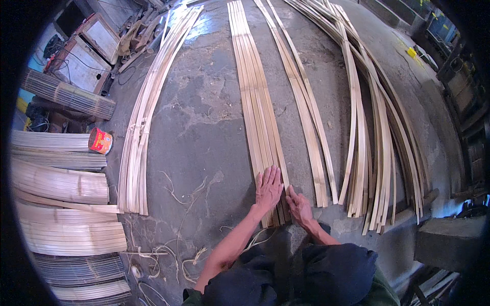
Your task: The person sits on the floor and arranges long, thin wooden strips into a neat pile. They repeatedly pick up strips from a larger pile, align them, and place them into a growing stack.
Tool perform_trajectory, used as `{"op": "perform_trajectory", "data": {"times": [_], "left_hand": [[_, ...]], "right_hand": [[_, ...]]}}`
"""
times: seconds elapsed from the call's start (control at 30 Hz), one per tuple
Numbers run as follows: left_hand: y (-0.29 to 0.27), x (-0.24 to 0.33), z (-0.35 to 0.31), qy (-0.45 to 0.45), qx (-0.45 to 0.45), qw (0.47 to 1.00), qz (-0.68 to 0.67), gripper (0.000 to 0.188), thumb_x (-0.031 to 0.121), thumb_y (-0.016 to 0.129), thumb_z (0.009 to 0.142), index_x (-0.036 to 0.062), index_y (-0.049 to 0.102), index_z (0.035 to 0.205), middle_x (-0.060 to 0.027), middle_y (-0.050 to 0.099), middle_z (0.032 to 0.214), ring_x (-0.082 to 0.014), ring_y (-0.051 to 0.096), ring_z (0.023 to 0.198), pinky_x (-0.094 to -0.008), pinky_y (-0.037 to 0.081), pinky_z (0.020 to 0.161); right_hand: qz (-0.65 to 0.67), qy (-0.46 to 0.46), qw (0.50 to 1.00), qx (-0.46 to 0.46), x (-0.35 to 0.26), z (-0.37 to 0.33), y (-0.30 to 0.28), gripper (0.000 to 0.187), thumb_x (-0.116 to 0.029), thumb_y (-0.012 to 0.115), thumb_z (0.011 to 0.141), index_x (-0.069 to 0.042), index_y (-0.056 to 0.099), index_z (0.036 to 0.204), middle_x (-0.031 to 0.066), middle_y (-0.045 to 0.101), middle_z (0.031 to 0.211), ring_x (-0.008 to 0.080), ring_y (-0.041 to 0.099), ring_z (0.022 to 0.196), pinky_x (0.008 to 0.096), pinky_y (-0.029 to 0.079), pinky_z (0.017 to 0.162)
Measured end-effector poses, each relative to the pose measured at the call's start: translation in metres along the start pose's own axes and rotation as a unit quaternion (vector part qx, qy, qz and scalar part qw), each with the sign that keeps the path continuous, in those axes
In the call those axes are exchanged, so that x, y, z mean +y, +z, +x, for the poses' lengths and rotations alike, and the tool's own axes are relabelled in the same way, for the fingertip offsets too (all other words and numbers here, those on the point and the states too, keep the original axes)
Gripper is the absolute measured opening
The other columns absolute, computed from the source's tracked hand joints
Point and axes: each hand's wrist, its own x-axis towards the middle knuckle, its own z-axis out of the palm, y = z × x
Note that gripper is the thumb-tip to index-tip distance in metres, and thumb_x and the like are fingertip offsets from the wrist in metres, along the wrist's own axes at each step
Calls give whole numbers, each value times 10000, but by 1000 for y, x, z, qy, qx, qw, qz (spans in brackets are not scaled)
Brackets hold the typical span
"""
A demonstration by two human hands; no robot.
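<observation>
A row of long, pale bamboo strips [251, 97] lies side by side on the floor, running from my knees toward the far end. My left hand [269, 188] rests flat across the near part of this row, fingers stretched out and together. At the row's right edge, my right hand [300, 208] is closed, its thumb and finger against the outermost bamboo strip [281, 155]. The near ends of the row lie between my knees, partly in shadow. A few loose strips [305, 104] lie apart, just right of the row.
On the left lies a tied bundle of strips [137, 148]. Stacked bundles [61, 181] and a red tin [100, 141] line the far-left side. A large, fanned heap of strips [375, 117] spreads at right. Thin fibre scraps [178, 245] litter the concrete floor [196, 158].
</observation>
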Motion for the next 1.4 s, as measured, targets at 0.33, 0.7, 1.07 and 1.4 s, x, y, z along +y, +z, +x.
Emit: {"op": "perform_trajectory", "data": {"times": [0.33, 0.7, 1.07, 1.4], "left_hand": [[-10, 7, -1, 8, -15, 1000, -8, 596, 368, 481, 953, 190, 321, 1500, -135, 215, 1575, -315, 203, 1452, -522, 111, 1177], [-9, 9, 1, -10, -13, 1000, -3, 601, 382, 474, 959, 199, 304, 1505, -141, 229, 1566, -313, 201, 1452, -537, 117, 1171], [-9, 12, 0, -6, 3, 1000, -6, 565, 392, 458, 963, 185, 361, 1481, -158, 267, 1550, -319, 225, 1442, -551, 114, 1165], [8, 11, 1, 22, -4, 999, 31, 640, 388, 466, 951, 100, 303, 1499, -59, 230, 1580, -265, 153, 1470, -553, 67, 1174]], "right_hand": [[-136, 39, 986, -84, -3, -2, -14, 466, -341, 531, 957, -232, 464, 1406, 226, 615, 769, 426, 630, 758, 518, 484, 663], [-71, 35, 992, -94, 4, 5, -16, 474, -333, 522, 970, -203, 450, 1420, 263, 633, 841, 428, 635, 796, 496, 481, 686], [-127, 78, 985, -87, -11, 0, -21, 438, -286, 546, 959, -234, 491, 1390, 241, 633, 780, 405, 651, 756, 458, 506, 659], [-267, 32, 957, 112, 32, 26, -80, 498, -241, 682, 821, -114, 521, 1275, 126, 559, 1008, 347, 562, 960, 471, 474, 793]]}}
